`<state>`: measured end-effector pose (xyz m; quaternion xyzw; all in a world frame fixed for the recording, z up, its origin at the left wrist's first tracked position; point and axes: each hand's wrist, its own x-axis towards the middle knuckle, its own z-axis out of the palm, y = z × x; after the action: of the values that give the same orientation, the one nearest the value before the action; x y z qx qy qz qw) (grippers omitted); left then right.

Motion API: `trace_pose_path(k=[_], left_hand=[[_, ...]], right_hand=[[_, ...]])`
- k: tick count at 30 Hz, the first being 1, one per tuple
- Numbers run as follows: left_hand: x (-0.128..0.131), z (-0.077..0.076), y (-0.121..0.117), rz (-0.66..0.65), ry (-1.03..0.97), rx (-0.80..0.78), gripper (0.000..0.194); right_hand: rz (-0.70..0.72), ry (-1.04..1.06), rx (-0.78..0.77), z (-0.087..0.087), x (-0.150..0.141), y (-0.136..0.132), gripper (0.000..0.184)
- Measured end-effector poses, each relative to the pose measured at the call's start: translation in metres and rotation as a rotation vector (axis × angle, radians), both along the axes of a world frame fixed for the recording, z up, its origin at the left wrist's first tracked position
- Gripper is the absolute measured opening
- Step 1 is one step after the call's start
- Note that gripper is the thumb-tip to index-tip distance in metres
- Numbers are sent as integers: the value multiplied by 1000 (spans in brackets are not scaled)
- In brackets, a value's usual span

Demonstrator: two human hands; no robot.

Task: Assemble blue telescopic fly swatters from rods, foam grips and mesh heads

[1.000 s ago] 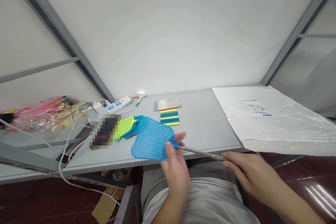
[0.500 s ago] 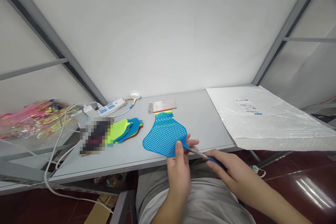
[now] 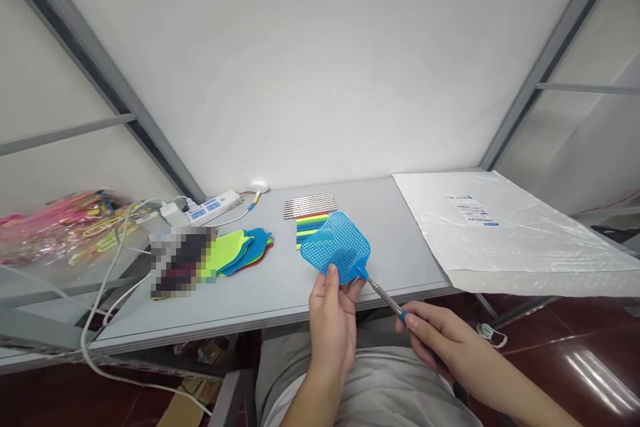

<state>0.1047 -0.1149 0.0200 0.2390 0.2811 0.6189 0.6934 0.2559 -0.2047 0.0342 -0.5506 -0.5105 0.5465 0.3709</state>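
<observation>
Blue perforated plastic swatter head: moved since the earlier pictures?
Yes: the blue perforated plastic swatter head has moved right in the view, judged against the slim silver metal rods lying side by side.

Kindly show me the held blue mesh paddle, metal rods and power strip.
Held blue mesh paddle (image 3: pixel 336 240), head view: perforated face.
Metal rods (image 3: pixel 310 205), head view: middle of row.
Power strip (image 3: pixel 215 207), head view: socket face.

Workshop, by bench (image 3: pixel 395 233) and lined-up rods (image 3: pixel 310 205)
</observation>
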Motion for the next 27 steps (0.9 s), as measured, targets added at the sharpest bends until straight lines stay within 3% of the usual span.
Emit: trace_pose_path(k=[3,6,8,13,15,21,24,27], left_hand=[[-1,-1,0,-24,41,5,25],[0,0,-2,-46,63,-1,24],[-1,0,-2,-61,75,-10,25],[-4,0,2,-63,94,-50,28],[-5,0,2,-48,92,-46,27],[-15,2,13,-87,131,55,35],[-31,0,29,21,228,144,47],[-52,-8,46,180,400,248,51]], right_hand=[[24,389,-201,-4,-2,0,38],[2,494,-263,-8,-1,0,37],[-30,340,-164,-10,-1,1,39],[-165,-475,361,-14,-5,1,34],[-172,-651,443,-14,-8,1,33],[-91,-563,312,-9,-11,9,37],[-149,-580,248,-4,0,21,41],[-238,-741,246,4,14,43,41]])
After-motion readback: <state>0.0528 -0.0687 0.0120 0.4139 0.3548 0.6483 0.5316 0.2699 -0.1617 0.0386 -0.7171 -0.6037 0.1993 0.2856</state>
